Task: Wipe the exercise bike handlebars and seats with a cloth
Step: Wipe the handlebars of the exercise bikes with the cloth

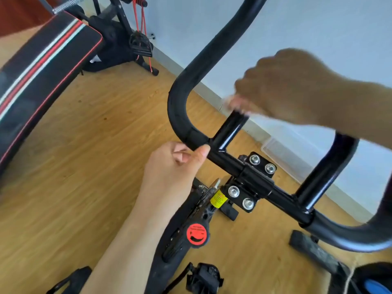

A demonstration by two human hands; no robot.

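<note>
The black handlebar (192, 81) of the exercise bike fills the middle of the view, with a foam-covered outer loop and two glossy inner uprights. My left hand (174, 166) grips the bar just where the foam ends, thumb on top. My right hand (286, 85), blurred by motion, is curled over the top of the left inner upright (229, 130). A small pale pinkish bit of cloth (233, 103) shows under its fingers; the rest of the cloth is hidden. No seat is in view.
The clamp with bolts (251, 181) and a red knob (196, 234) sit below the bar. A striped padded bench (42, 60) lies at left, and another machine with red bands (140, 39) stands at the back. Wooden floor and a pale wall (318, 28) surround them.
</note>
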